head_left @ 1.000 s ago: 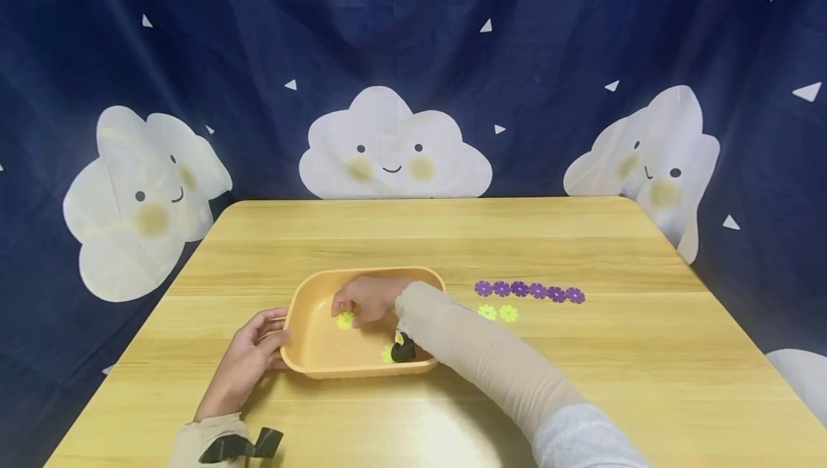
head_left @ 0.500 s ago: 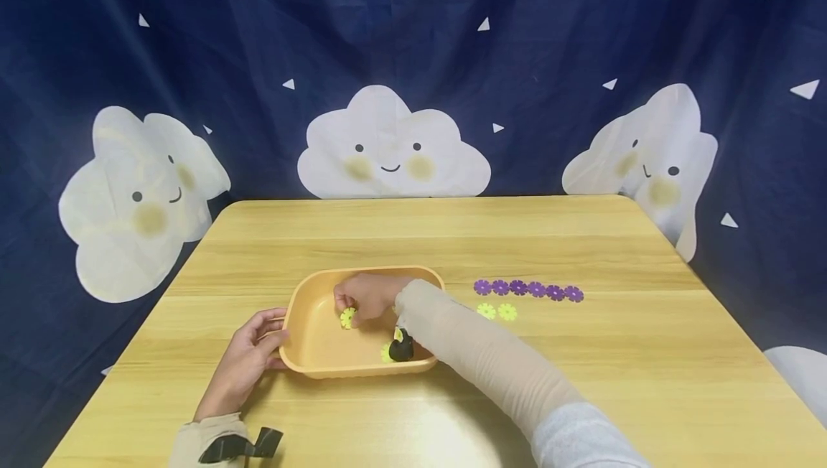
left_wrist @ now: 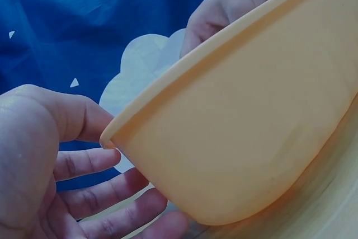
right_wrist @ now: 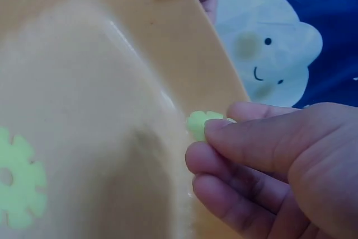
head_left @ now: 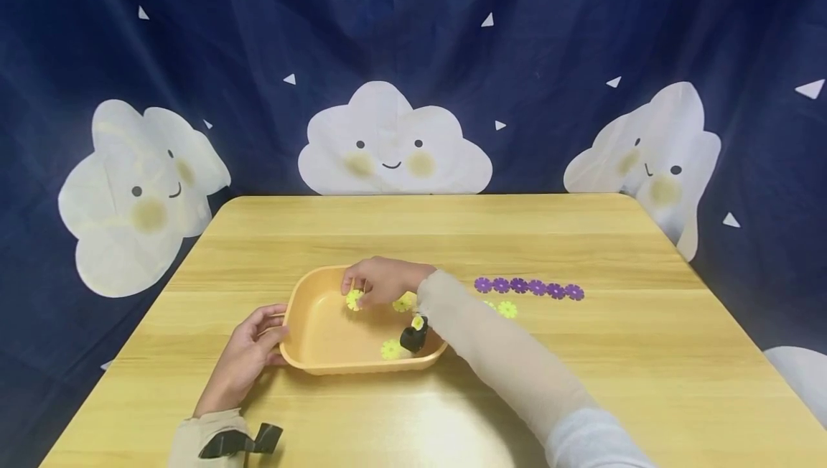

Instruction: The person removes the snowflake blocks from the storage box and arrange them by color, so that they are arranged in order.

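My left hand (head_left: 244,357) holds the left rim of an orange plastic basin (head_left: 332,342), thumb over the rim and fingers along the outer wall. Inside the basin, my right hand (head_left: 382,279) pinches a yellow-green notched snowflake disc (right_wrist: 199,125) between thumb and fingers, up off the floor. Another yellow-green disc (head_left: 390,349) lies on the basin's floor near the front, and a further one (head_left: 405,301) shows beneath the right hand. The right forearm crosses the basin's right rim and hides part of it.
Several purple snowflake discs (head_left: 530,287) lie in a row on the wooden table (head_left: 581,353), right of the basin. Just in front of them is a yellow-green disc (head_left: 507,309), with another partly hidden by the sleeve. A dark blue curtain (head_left: 549,37) with clouds hangs behind.
My right hand has risen slightly and moved toward the basin's back and right, carrying the pinched disc. More of the floor discs show now. The left hand stays on the rim.
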### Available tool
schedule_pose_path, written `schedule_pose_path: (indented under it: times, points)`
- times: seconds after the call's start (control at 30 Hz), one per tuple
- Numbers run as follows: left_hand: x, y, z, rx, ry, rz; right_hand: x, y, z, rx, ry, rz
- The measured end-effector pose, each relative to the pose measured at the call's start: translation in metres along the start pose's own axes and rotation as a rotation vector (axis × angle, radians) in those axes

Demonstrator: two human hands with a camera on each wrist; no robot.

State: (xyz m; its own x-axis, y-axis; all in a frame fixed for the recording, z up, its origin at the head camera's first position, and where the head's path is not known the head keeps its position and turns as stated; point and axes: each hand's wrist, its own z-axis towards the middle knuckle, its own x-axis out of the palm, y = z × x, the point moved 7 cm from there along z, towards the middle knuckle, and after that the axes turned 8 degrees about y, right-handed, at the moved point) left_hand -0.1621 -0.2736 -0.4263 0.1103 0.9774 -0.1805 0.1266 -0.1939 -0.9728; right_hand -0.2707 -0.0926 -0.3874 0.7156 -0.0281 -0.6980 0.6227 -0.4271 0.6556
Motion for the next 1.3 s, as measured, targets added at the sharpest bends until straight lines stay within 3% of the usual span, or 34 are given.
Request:
schedule_pose_path:
  times: [0.67, 0.93, 1.3]
  points:
    - [-0.001, -0.002, 0.0, 0.007, -0.004, 0.007, -0.014, -0.015, -0.053, -0.021, -0.077, 0.012]
    - [0.0, -0.002, 0.0, 0.001, 0.001, 0.005, -0.016, -0.021, -0.077, -0.059, -0.129, 0.012]
    - [0.001, -0.002, -0.001, 0.001, 0.005, 0.009, -0.017, -0.03, -0.11, -0.046, -0.211, 0.059]
